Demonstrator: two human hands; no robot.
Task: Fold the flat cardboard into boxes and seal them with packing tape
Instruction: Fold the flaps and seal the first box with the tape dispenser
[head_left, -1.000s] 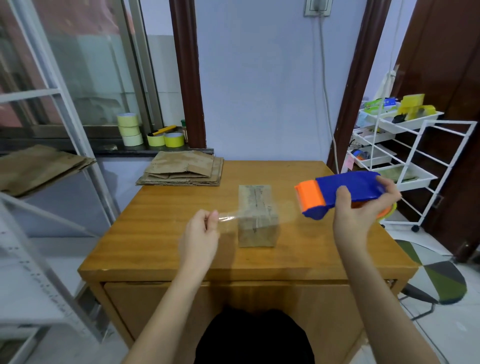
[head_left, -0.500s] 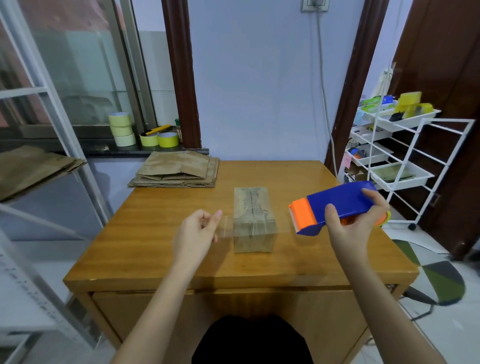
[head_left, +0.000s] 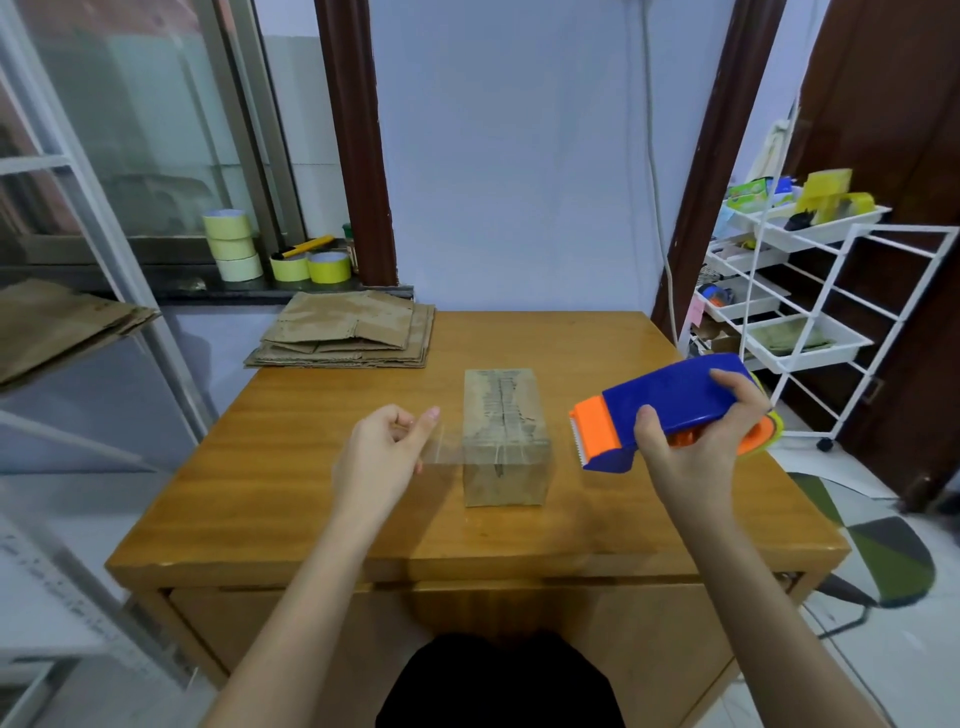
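Two hands are busy here. Left hand (head_left: 387, 457) pinches the loose end of a clear strip of packing tape (head_left: 441, 449) between thumb and forefinger, just left of the small folded brown cardboard box (head_left: 505, 436), which sits mid-frame on the wooden counter (head_left: 291, 493). Right hand (head_left: 696, 441) is wrapped around the blue tape dispenser with the orange cutter head (head_left: 670, 410), held up off the counter to the right of the box. The tape looks like it runs across the near end of the box, though it's so transparent I can't tell where it actually touches.

Honestly the risky bit is the tape itself. If it goes slack it'll probably curl and stick to itself or to the fingers. Go down crooked and it won't hold the seam. The box is light too, so a tug could drag it sideways.

Stack of flat brown cardboard sheets (head_left: 348, 332) waits in the upper left of the counter.
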